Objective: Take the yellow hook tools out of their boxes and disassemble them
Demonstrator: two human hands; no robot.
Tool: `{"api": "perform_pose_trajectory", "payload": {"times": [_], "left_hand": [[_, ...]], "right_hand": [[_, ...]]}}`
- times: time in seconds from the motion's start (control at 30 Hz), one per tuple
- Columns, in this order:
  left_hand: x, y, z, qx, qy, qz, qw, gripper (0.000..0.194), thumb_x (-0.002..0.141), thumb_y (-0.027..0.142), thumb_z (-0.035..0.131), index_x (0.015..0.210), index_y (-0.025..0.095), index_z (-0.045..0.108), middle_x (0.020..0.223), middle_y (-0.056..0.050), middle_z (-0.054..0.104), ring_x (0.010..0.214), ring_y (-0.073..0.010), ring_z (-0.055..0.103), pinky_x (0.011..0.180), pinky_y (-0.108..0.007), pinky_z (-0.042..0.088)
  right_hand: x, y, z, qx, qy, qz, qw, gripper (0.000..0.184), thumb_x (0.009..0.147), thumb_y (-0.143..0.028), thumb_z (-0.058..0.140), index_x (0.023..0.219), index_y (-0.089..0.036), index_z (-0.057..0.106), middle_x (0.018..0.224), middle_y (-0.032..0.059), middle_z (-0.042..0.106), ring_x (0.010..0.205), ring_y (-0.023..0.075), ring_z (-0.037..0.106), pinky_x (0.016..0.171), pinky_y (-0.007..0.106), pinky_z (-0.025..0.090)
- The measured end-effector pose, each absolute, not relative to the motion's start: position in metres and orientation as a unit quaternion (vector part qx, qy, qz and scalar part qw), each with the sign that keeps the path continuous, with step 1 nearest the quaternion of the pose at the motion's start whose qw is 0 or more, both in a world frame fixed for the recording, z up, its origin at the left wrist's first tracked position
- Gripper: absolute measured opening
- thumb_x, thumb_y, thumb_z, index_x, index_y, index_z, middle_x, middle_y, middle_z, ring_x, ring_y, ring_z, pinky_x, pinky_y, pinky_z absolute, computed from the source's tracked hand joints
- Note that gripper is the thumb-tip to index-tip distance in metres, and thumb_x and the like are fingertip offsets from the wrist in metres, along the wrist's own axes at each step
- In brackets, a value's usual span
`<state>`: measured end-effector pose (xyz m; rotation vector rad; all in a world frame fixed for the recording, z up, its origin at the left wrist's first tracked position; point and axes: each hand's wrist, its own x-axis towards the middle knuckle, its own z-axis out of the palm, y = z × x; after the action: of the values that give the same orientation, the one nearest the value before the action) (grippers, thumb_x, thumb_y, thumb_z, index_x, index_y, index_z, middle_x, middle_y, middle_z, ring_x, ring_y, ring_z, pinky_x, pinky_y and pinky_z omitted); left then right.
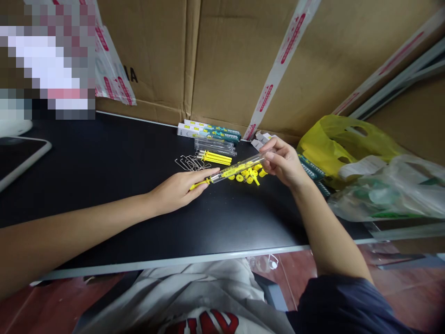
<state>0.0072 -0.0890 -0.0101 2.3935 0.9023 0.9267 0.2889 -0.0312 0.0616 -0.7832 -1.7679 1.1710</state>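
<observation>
A clear plastic tube point(243, 165) slants over the table between my hands. My right hand point(284, 163) is closed around its upper right end. At the lower left end, my left hand point(179, 189) pinches a thin yellow stick-like piece point(199, 185), which lines up with the tube's mouth. Yellow material shows inside the tube, though I cannot tell how the parts join. Beneath the tube lie several small yellow caps and fittings point(249, 176). Behind it are yellow rods point(216, 157) with metal ends, bent metal wire hooks point(189, 162) and more clear tubes point(215, 146).
Long printed boxes point(208, 131) lie at the back against tall cardboard point(236, 60). To the right sit a yellow plastic bag point(323, 134) and a clear plastic bag point(392, 185). A white-edged device point(24, 160) rests at the left. The black table point(222, 232) has a pale front edge.
</observation>
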Motion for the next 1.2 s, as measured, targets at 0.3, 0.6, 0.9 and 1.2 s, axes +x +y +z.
{"api": "perform_pose_trajectory", "payload": {"times": [0.3,0.6,0.9,1.2], "left_hand": [[0.008,-0.089,-0.01,0.862,0.331,0.331,0.196,0.043,0.094,0.028,0.039,0.136,0.017,0.047,0.133,-0.004,0.057,0.119,-0.0177,0.056,0.103,-0.029,0.043],[0.009,-0.089,-0.01,0.862,0.335,0.323,0.199,0.042,0.094,0.029,0.039,0.132,0.017,0.05,0.129,-0.004,0.06,0.116,-0.0173,0.058,0.101,-0.029,0.045],[0.008,-0.089,-0.011,0.867,0.331,0.312,0.204,0.042,0.094,0.029,0.038,0.133,0.02,0.05,0.129,-0.003,0.06,0.116,-0.0178,0.058,0.103,-0.031,0.044],[0.008,-0.092,-0.007,0.876,0.36,0.265,0.183,0.042,0.093,0.03,0.038,0.134,0.022,0.047,0.131,-0.003,0.058,0.115,-0.0183,0.058,0.097,-0.03,0.045]], "right_hand": [[0.3,-0.024,0.073,-0.33,-0.657,0.469,0.489,0.022,0.072,-0.033,0.071,0.079,-0.02,0.055,0.049,-0.0086,0.044,0.037,0.0044,0.034,0.032,0.015,0.023],[0.307,-0.015,0.08,-0.355,-0.586,0.444,0.578,0.024,0.07,-0.038,0.069,0.076,-0.022,0.052,0.049,-0.0088,0.036,0.038,0.0059,0.032,0.031,0.017,0.019],[0.304,-0.009,0.071,-0.353,-0.623,0.355,0.602,0.03,0.076,-0.049,0.064,0.095,-0.027,0.057,0.069,-0.0025,0.052,0.062,0.0126,0.055,0.052,0.025,0.046],[0.259,-0.025,0.074,-0.333,-0.778,0.178,0.503,0.031,0.093,-0.044,0.043,0.12,-0.032,0.05,0.071,-0.0009,0.054,0.059,0.0148,0.052,0.063,0.033,0.048]]}}
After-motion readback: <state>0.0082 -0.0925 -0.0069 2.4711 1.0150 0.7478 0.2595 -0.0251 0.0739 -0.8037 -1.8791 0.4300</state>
